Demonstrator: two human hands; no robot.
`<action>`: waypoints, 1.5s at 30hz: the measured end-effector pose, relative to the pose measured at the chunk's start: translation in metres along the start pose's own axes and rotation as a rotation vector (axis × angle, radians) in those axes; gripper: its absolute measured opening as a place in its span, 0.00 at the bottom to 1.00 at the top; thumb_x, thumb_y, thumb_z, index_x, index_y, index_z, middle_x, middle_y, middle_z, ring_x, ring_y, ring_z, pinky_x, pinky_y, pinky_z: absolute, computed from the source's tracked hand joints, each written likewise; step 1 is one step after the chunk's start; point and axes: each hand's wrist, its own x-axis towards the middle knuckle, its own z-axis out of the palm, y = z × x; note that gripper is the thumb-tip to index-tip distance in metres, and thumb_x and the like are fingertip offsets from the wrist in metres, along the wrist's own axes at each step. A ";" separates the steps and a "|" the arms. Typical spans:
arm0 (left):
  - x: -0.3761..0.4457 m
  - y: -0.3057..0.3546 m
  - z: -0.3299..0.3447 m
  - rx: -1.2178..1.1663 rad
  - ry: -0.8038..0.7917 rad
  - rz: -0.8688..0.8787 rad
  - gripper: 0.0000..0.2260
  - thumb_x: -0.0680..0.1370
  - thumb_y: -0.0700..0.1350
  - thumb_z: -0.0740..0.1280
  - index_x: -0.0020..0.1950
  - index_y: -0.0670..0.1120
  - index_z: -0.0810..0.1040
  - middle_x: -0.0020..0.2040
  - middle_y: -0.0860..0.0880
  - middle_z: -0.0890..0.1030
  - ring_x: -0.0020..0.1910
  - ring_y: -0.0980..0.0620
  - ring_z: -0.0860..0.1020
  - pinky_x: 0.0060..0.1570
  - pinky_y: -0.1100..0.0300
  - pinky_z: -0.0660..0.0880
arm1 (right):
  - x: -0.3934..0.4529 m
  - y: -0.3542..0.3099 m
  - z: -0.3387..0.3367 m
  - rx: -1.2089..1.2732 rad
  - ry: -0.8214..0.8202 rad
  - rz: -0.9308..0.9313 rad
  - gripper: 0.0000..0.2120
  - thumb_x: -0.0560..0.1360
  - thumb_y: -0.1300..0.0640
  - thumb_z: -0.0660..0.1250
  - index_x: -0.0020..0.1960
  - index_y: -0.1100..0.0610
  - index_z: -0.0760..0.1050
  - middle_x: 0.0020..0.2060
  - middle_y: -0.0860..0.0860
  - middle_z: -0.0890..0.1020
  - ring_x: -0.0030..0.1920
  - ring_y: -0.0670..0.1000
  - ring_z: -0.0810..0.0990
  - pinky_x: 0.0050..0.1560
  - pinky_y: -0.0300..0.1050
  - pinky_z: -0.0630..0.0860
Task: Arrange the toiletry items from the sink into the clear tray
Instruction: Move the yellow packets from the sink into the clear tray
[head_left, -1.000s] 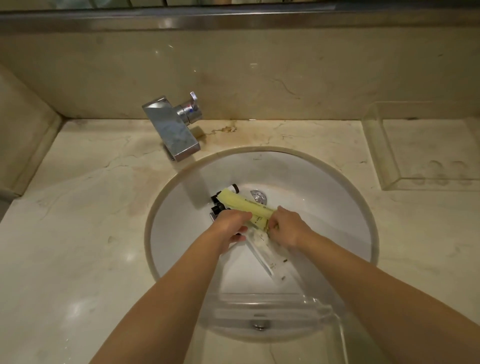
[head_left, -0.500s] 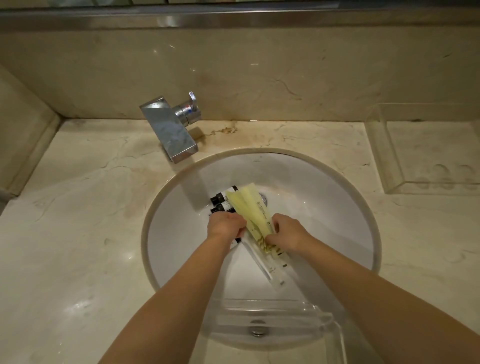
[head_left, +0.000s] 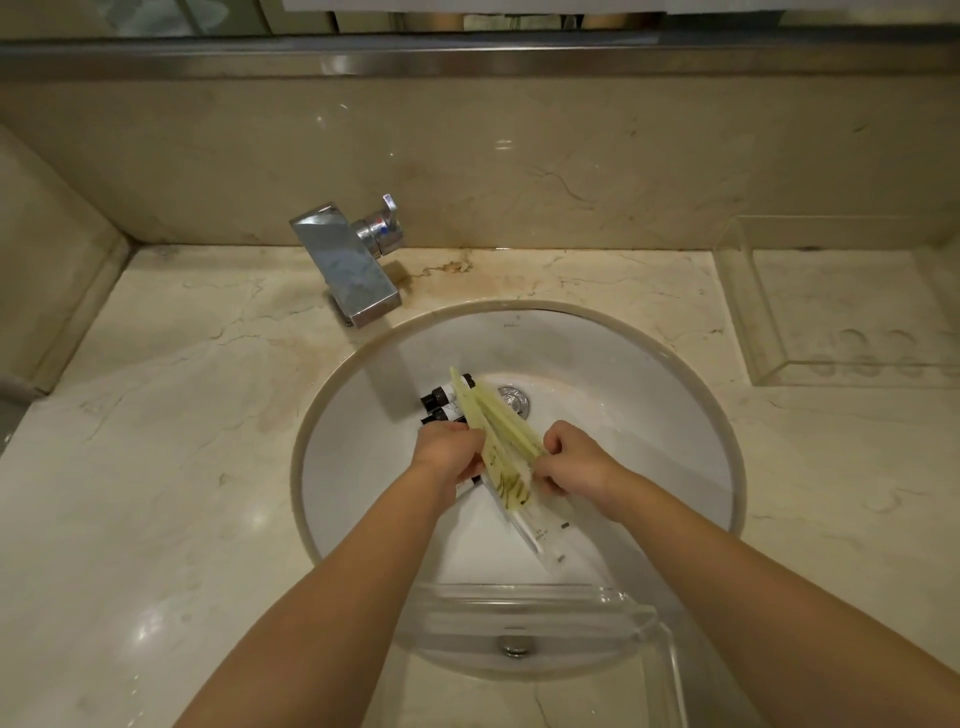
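- Packets (head_left: 498, 431), pale yellow and flat, were held over the middle of the sink (head_left: 649, 395), fanned toward the far side.
- They were pinched at their near ends between the left hand (head_left: 451, 451) and the right hand (head_left: 574, 464), both closed on them and close together.
- Small dark-capped bottles (head_left: 439, 405) lay under the packets, left of the drain (head_left: 514, 399).
- A white sachet (head_left: 540, 535) lay nearer.
- The packets were judged light, thin and limp, perhaps slippery; a grip across the stacked ends would likely keep them together.
- A clear tray (head_left: 769, 312) stood at the far right, well apart; another tray edge (head_left: 545, 597) showed near.
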 end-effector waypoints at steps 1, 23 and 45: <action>-0.003 0.002 -0.002 -0.029 -0.013 -0.007 0.09 0.74 0.29 0.60 0.43 0.38 0.79 0.44 0.41 0.84 0.41 0.46 0.82 0.46 0.55 0.82 | -0.004 -0.002 0.000 0.011 -0.009 -0.020 0.14 0.73 0.66 0.64 0.39 0.54 0.60 0.33 0.50 0.68 0.30 0.48 0.69 0.29 0.38 0.64; -0.098 0.037 -0.054 0.107 -0.338 0.243 0.12 0.77 0.36 0.63 0.60 0.41 0.77 0.55 0.42 0.83 0.52 0.44 0.81 0.50 0.52 0.78 | -0.097 -0.063 0.020 0.175 -0.033 -0.255 0.10 0.77 0.55 0.65 0.56 0.56 0.77 0.47 0.57 0.84 0.38 0.51 0.79 0.34 0.43 0.75; -0.173 0.016 -0.084 0.767 -0.485 0.396 0.09 0.77 0.39 0.66 0.55 0.49 0.75 0.49 0.48 0.81 0.46 0.51 0.82 0.43 0.61 0.80 | -0.174 -0.021 0.007 0.323 0.225 -0.303 0.06 0.75 0.66 0.64 0.44 0.57 0.77 0.34 0.54 0.77 0.25 0.48 0.73 0.24 0.39 0.68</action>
